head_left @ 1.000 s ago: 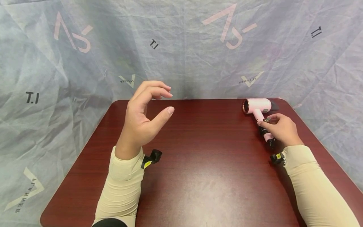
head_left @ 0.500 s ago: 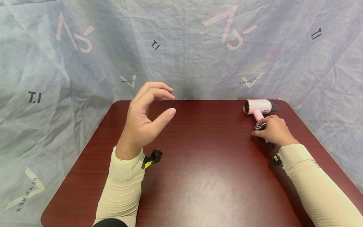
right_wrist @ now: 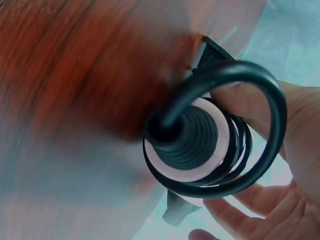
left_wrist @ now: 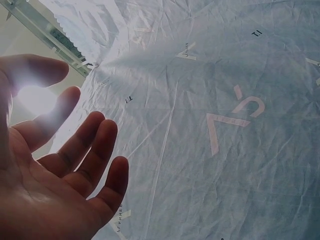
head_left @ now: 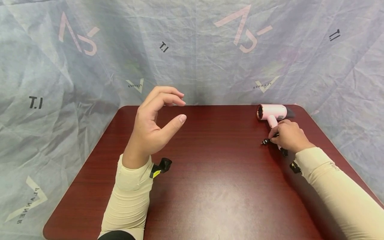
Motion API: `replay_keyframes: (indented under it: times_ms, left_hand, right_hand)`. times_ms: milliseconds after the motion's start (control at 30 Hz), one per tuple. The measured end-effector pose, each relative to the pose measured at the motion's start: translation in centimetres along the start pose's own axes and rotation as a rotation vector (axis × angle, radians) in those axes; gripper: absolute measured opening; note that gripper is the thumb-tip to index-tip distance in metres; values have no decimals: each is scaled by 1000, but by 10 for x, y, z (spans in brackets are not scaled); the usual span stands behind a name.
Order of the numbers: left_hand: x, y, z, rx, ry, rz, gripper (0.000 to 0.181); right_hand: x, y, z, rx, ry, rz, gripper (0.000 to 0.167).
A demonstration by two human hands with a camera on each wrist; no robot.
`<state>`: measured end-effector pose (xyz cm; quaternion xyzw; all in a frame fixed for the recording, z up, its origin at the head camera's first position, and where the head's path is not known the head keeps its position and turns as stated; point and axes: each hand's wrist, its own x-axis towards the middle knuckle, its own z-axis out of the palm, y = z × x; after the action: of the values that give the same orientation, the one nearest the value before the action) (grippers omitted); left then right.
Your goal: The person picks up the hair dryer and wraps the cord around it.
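Note:
A pink hair dryer (head_left: 273,112) lies at the far right of the table, its barrel across the back and its handle toward me. My right hand (head_left: 290,136) is over the handle and pinches the black plug (head_left: 265,141), whose prongs stick out to the left. Up close in the right wrist view, a black power cord (right_wrist: 272,135) is wound around the pink handle end (right_wrist: 224,132), with one loose loop standing out. My left hand (head_left: 150,125) is raised above the left of the table, fingers loosely curved and nothing in them.
The dark red wooden table (head_left: 210,186) has rounded corners. A grey printed cloth (head_left: 192,50) hangs behind it and along both sides. Each wrist wears a small black camera (head_left: 164,164).
My right hand has shifted slightly left at the handle, and the plug's prongs have turned from between the fingers to point out leftward. The dryer and left hand stay nearly still.

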<state>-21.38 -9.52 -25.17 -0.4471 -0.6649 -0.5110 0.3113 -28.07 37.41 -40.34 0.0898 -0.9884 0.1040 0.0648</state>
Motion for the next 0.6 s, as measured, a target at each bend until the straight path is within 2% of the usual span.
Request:
replay_keyframes:
  times_ms: [200, 400, 600]
  left_hand:
    - [1, 0, 1, 0, -10, 5, 20]
    - [2, 0, 2, -2, -21, 12, 19]
    - [3, 0, 3, 9, -32, 17, 19]
  right_hand:
    - [0, 2, -1, 29, 15, -80, 10]
    - [-3, 2, 0, 34, 32, -95, 12]
    - [-1, -1, -1, 28, 2, -89, 12]
